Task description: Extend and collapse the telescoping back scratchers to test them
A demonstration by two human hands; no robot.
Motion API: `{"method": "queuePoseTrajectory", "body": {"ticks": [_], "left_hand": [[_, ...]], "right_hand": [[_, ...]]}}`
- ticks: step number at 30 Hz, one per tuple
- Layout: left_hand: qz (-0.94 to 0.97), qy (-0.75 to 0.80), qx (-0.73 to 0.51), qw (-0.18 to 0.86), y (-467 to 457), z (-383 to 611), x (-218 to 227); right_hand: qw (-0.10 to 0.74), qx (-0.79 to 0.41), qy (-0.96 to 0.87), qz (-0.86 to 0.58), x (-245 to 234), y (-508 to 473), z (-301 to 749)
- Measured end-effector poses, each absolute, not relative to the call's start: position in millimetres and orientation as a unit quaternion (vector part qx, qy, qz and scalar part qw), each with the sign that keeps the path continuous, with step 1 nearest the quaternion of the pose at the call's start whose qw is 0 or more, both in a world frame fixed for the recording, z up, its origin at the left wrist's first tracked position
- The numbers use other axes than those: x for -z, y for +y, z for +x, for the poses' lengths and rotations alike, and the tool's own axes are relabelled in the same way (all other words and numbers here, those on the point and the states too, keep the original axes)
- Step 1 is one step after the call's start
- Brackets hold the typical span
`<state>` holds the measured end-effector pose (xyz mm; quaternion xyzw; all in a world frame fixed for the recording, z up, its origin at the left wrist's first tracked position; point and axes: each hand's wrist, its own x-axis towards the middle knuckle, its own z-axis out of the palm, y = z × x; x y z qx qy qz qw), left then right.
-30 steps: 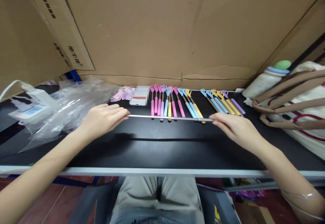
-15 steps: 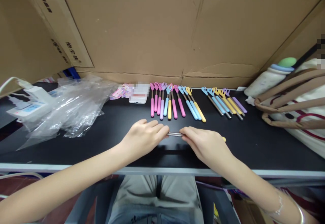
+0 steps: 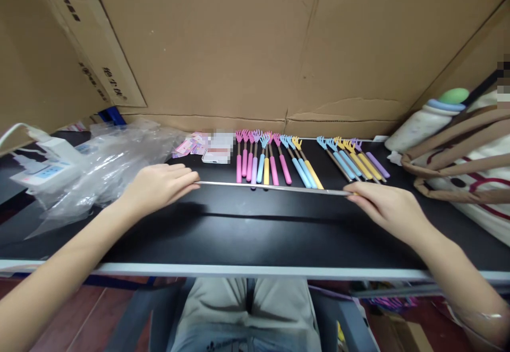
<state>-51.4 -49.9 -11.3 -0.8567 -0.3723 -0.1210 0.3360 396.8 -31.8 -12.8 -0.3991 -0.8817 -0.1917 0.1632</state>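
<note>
A telescopic back scratcher (image 3: 274, 187) spans the space between my hands, its thin metal rod drawn out long and nearly level above the black table. My left hand (image 3: 161, 186) is closed around one end, and my right hand (image 3: 388, 206) pinches the other. Both ends of the tool are hidden in my fingers. Behind the rod lies a row of back scratchers (image 3: 285, 169) with pink, purple, blue and yellow handles. Further right rests a second group of back scratchers (image 3: 350, 155) in blue, yellow and purple, near my right hand.
Clear plastic bags (image 3: 107, 166) and a white power strip (image 3: 48, 171) lie at left. A phone (image 3: 217, 155) and pink cards (image 3: 191, 144) sit at the back. On the right are a bottle (image 3: 422, 126) and a bag (image 3: 474, 166). Cardboard (image 3: 223, 43) walls the rear.
My hands have moved far apart, left hand leftward and right hand rightward, and both are further from the table's front edge. The short stretch of rod between them is now long.
</note>
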Motion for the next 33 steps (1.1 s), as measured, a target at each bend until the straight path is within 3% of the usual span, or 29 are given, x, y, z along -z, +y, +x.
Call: {"method": "queuePoseTrajectory", "body": {"ticks": [4, 10, 16, 22, 33], "left_hand": [[-0.855, -0.365, 0.111, 0.35, -55.0, -68.1, 11.9], [-0.793, -0.354, 0.093, 0.487, -62.9, -86.7, -5.2], [-0.764, -0.341, 0.091, 0.54, -61.6, -115.4, -8.4], [-0.763, -0.326, 0.067, 0.554, -60.9, -130.8, -1.1], [-0.761, -0.339, 0.079, 0.547, -58.1, -132.2, -6.3]], "right_hand": [[0.15, 0.175, -0.883, -0.409, 10.5, -27.0, 433.0], [0.16, 0.227, -0.86, -0.428, -8.6, -22.9, 465.4], [0.159, 0.258, -0.834, -0.46, -5.4, -8.8, 500.0], [0.157, 0.196, -0.805, -0.537, 11.1, 1.4, 529.6], [0.225, 0.168, -0.818, -0.502, 8.5, 5.3, 533.6]]}}
